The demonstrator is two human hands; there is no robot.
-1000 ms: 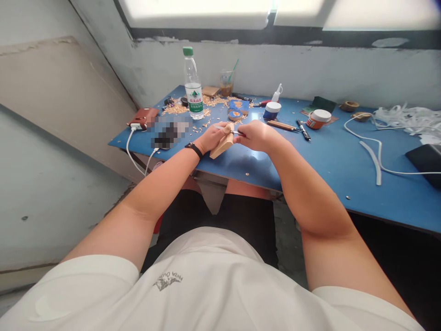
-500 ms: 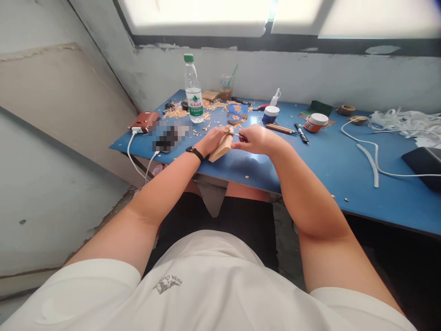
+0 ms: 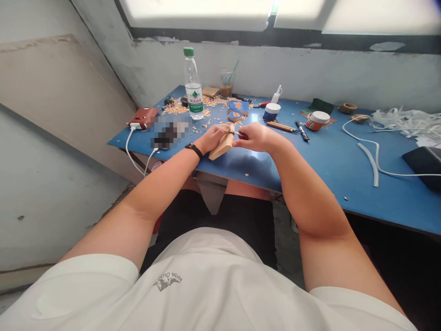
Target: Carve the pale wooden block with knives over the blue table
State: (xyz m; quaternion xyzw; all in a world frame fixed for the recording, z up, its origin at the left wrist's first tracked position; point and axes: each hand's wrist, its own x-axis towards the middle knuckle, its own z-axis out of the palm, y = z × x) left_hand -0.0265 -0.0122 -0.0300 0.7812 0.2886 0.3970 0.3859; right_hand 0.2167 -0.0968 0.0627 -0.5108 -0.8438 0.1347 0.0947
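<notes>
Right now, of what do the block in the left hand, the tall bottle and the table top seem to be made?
Block: pale wood, seemingly unvarnished, since it looks matt and straw-coloured.
Bottle: probably clear plastic, glossy; the wall shows through it.
Table top: smooth, shiny blue, with bright reflections; laminate or painted board, I cannot tell.

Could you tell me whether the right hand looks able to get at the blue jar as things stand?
Probably, once free: the blue jar stands just beyond the right hand with nothing visible between, but that hand grips a slim tool.
</notes>
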